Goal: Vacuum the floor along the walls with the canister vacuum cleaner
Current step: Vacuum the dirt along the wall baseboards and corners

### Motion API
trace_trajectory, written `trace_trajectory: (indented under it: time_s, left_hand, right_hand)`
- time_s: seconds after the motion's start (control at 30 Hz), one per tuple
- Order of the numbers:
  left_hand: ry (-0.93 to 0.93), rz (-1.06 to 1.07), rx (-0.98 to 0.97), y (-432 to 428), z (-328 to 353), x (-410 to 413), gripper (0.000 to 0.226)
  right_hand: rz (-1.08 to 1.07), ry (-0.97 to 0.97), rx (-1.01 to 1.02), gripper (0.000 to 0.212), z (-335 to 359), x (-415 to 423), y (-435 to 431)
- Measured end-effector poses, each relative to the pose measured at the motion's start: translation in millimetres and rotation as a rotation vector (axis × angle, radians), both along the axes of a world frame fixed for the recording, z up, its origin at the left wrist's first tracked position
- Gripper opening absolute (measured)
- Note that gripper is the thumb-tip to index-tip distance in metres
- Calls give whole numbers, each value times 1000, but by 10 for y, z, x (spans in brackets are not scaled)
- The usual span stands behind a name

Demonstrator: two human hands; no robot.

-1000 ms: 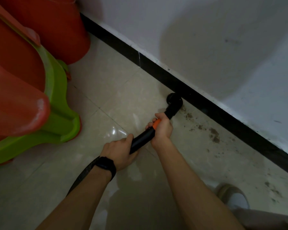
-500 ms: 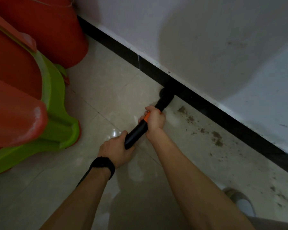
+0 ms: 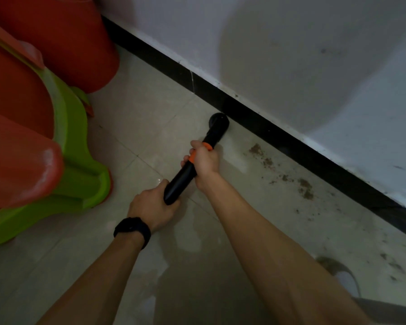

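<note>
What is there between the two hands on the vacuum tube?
In the head view, only a bare stretch of the black vacuum tube lies between the left hand and the right hand; nothing else covers it there.

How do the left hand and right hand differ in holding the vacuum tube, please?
The left hand grips the tube at its rear; the right hand grips at the orange ring, nearer the nozzle. The left wrist wears a black band; the right is bare. Both wrap the tube.
</note>
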State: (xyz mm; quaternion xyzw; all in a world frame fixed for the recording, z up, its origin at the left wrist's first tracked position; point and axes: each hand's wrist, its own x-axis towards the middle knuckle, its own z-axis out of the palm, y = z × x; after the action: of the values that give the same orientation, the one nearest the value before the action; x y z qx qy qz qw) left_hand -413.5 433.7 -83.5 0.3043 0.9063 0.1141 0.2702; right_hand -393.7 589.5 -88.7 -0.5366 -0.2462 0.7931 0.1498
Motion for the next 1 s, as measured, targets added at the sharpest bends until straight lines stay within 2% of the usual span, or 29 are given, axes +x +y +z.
trace_trajectory:
  time_s: [0.13, 0.27, 0.4, 0.6, 1.0]
  left_hand:
    - [2, -131, -56, -330, 46, 116, 25]
    - [39, -268, -94, -738, 16, 224, 33]
    - [99, -381, -94, -905, -34, 350, 61]
    - [91, -386, -121, -653, 22, 513, 35]
    - [156, -363, -80, -284, 5, 527, 35]
  right_hand:
    - [-97, -15, -20, 17, 11, 318, -363]
    - [-183, -43, -70, 14, -32, 611, -763]
    - [-260, -71, -108, 15, -26, 869, -923]
    - [-272, -95, -99, 11, 50, 952, -729]
    - [-261, -74, -38, 10, 47, 896, -383]
